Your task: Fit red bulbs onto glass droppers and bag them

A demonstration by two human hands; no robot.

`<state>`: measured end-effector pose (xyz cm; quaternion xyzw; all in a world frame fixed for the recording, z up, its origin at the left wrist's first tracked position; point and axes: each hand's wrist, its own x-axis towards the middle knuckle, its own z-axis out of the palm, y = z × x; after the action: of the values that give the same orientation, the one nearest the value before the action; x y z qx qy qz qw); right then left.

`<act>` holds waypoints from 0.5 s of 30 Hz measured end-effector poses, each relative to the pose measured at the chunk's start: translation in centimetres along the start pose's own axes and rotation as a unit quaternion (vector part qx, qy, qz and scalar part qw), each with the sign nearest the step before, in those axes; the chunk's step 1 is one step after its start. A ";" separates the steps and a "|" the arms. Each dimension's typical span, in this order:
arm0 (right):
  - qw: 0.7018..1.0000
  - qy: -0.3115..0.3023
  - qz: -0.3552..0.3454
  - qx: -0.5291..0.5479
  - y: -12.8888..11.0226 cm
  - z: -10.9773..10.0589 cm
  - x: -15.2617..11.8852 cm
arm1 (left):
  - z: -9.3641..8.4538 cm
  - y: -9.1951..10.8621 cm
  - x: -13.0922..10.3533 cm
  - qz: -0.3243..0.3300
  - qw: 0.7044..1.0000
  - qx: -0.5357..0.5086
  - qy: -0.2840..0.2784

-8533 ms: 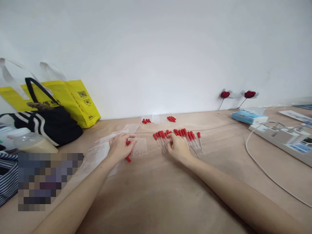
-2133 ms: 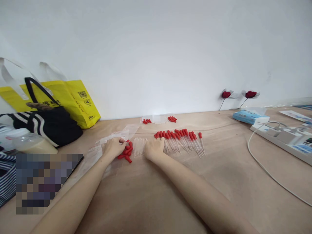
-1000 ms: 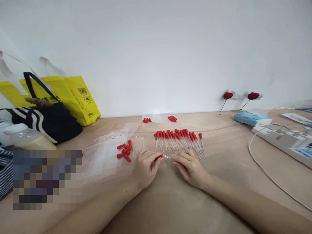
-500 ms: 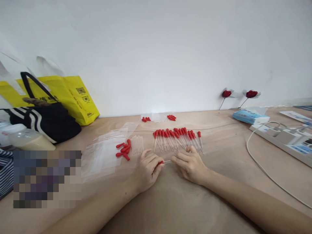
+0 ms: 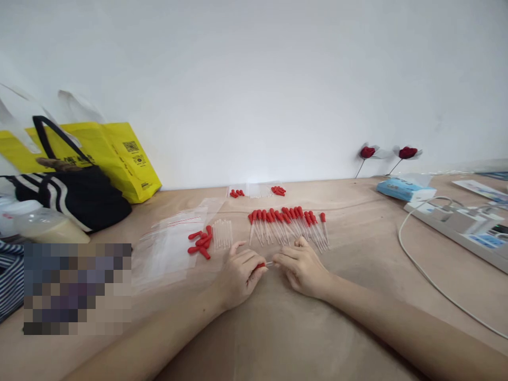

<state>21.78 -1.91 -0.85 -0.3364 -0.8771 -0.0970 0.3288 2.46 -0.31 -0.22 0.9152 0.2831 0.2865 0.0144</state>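
- Dropper (image 5: 266,264) lies between both hands, pinched: left hand (image 5: 238,275) grips its red bulb, right hand (image 5: 301,267) its glass tube.
- Finished droppers (image 5: 288,225) at twelve o'clock; loose red bulbs (image 5: 200,243) at ten.

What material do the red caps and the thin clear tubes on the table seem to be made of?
Red caps: probably rubber, going by the matte, opaque red. Clear tubes: glass or hard plastic, transparent with faint shine; I cannot tell which. Table: a smooth, matte tan sheet, perhaps paper.

Your left hand (image 5: 238,272) and right hand (image 5: 301,266) meet on the surface (image 5: 278,338); the dropper row (image 5: 288,226) lies just beyond, loose caps (image 5: 200,242) far-left, power strip (image 5: 460,225) far right.
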 end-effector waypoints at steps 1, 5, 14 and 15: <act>1.000 -0.009 0.001 0.004 0.1 -0.1 0.1 | -0.1 -0.1 0.1 0.002 1.000 0.001 -0.004; 0.999 -0.041 0.012 -0.003 0.4 -0.6 0.4 | -0.9 -0.4 0.4 -0.001 0.999 0.021 -0.031; 0.978 -0.064 0.197 0.029 -0.2 0.6 2.8 | -4.9 -4.7 2.0 -0.192 0.975 0.108 0.028; 0.968 -0.058 0.241 0.042 -0.3 1.0 3.6 | -5.4 -5.7 2.0 -0.239 0.963 0.121 0.037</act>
<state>19.08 0.13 0.67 -0.5292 -0.7906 0.0414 0.3052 -2.00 4.81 4.24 0.8046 0.5265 0.2720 -0.0394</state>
